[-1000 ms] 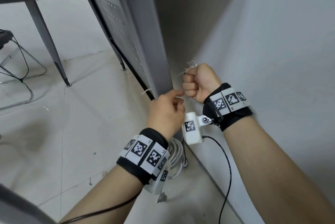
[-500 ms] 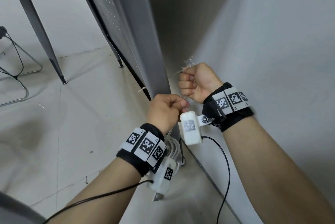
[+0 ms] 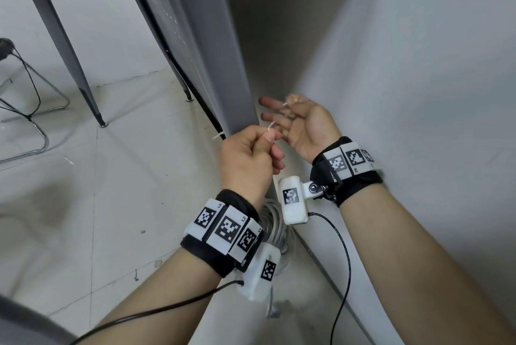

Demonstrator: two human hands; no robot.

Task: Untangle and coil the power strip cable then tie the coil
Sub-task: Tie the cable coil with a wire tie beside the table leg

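While I scan from the left, a chair frame sits far off on the floor, then the grey desk leg rising upward. My left hand is next, thumb and forefinger pinched tight on a thin white tie; which way the strand runs past the fingers I cannot tell, too thin. The coiled white power strip cable lies directly below that hand at the leg's base, mostly hidden by my wrist, loops roughly upright. My right hand sits just right of the left, fingers spread and straight, a tie end seemingly at its fingertips. Left hand is nearer the coil; cinching likely comes next.
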